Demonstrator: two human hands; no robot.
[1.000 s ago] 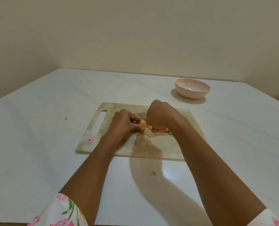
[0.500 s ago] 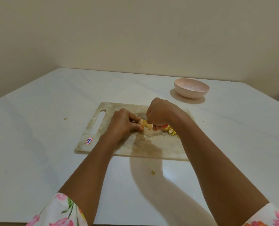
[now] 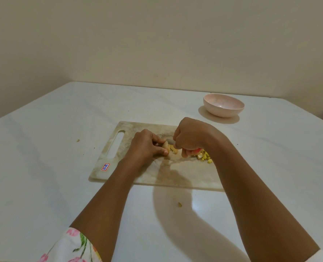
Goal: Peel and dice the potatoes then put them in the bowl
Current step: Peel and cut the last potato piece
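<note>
Marbled cutting board (image 3: pixel 157 176) on white bench (image 3: pixel 43 167), beige wall behind | dicing | pinching potato piece (image 3: pixel 167 147) mid-board in left grip (image 3: pixel 147 146) | right grip (image 3: pixel 191 138) clenched round seemingly a red-handled knife (image 3: pixel 196 150) | diced pile (image 3: pixel 204 156) just beside | next: finish cuts, carry dice to pink bowl (image 3: pixel 224 105), far right.

Your left hand (image 3: pixel 147 146) pinches a potato piece (image 3: pixel 166 146) on the cutting board (image 3: pixel 175 178) while your right hand (image 3: pixel 191 138) grips a red-handled knife (image 3: pixel 198 150) just beside it. Yellow diced pieces (image 3: pixel 204 156) lie by your right hand. The pink bowl (image 3: pixel 224 108) stands on the desk (image 3: pixel 62 186) beyond the board
</note>
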